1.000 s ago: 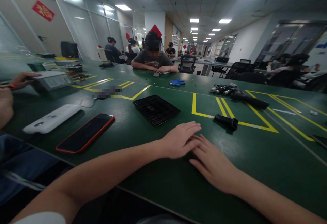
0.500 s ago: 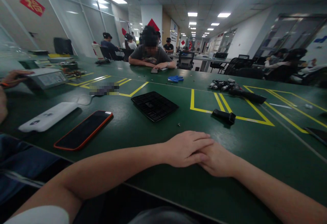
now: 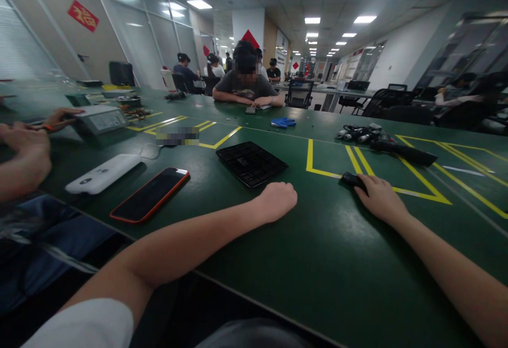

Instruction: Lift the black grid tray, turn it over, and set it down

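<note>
My left hand rests on the green table with its fingers curled in; whatever they hold, if anything, is hidden. Just beyond it lies a flat black plastic panel with a ribbed, grid-like surface. On the right, my right hand is closed over the right end of a small black blocky object, whose left end shows by a yellow tape line. The object's exact kind cannot be made out.
Left of me lie an orange-edged phone and a white device with a cable. A co-worker's hands are near a grey metal box. Farther off are a blue glove, black cabled parts and a seated person.
My hands have parted from lying one over the other. The right went forward and right onto the black object; the left curled shut near the panel, where a small screw had lain. The view shifted left.
</note>
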Demonstrator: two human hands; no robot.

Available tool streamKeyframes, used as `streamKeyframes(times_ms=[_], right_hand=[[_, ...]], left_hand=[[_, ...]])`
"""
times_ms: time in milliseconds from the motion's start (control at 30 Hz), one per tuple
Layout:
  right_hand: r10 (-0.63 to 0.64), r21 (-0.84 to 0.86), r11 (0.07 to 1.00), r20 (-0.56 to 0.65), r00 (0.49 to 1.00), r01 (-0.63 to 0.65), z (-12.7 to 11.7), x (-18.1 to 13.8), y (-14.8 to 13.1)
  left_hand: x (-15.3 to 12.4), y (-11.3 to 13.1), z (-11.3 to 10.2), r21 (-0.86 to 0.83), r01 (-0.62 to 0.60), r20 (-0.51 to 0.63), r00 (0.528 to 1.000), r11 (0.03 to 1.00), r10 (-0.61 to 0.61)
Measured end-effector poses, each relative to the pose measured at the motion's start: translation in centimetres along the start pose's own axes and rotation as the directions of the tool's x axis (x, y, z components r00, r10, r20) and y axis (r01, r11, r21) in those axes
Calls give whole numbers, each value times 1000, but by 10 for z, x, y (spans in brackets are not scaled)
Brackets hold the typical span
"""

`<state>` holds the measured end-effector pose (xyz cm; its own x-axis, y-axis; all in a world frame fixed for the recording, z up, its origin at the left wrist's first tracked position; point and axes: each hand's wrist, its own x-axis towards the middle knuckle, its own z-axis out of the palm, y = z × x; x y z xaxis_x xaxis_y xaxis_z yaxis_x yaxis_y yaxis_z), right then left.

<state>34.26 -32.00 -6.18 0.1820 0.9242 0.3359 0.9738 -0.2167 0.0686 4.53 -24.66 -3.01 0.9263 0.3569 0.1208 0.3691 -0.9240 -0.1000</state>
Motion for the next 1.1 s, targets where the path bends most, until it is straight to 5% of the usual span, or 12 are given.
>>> streamKeyframes(times_ms=[100, 167, 200, 300, 400, 533, 600, 667, 833, 1033, 1100], right_hand=[[-10, 19, 1000, -3, 1000, 11, 0, -1, 0], [-3, 21, 1000, 4, 1000, 3, 0, -1, 1], [0, 20, 1000, 8, 1000, -1, 1, 0, 1], [7, 20, 1000, 11, 1000, -7, 0, 0, 0], [6, 28, 1000, 1, 1000, -6, -1, 0, -3], [13, 32, 999, -1, 1000, -13, -2, -1, -3], [27, 43, 999, 8, 1000, -27, -1, 0, -1], [46, 64, 997, 15, 999, -46, -1, 1, 0], [96, 366, 925, 32, 995, -101, -8, -3, -25], [-39, 913, 406, 53, 998, -33, -37, -36, -100], [-60, 937, 348, 24, 998, -2, -44, -44, -111]], left_hand=[[0, -8, -9, -159, 72, -78, 993, 985, -85], [0, -29, -17, -419, 191, -156, 948, 887, -278], [0, -44, -22, -565, 255, -162, 898, 785, -408], [-5, -96, -34, -831, 453, 17, 602, 324, -798], [-14, -134, -35, -807, 523, 40, 510, 273, -859], [-18, -147, -18, -391, 758, 67, 590, 523, -804], [-16, -142, -12, -120, 761, 100, 648, 638, -755], [-13, -135, -11, -28, 723, 113, 688, 690, -716], [-5, -99, -12, -102, 625, 78, 781, 774, -620], [5, -27, -3, -478, 297, -55, 929, 827, -365], [3, -11, 0, -556, 180, -118, 949, 811, -292]])
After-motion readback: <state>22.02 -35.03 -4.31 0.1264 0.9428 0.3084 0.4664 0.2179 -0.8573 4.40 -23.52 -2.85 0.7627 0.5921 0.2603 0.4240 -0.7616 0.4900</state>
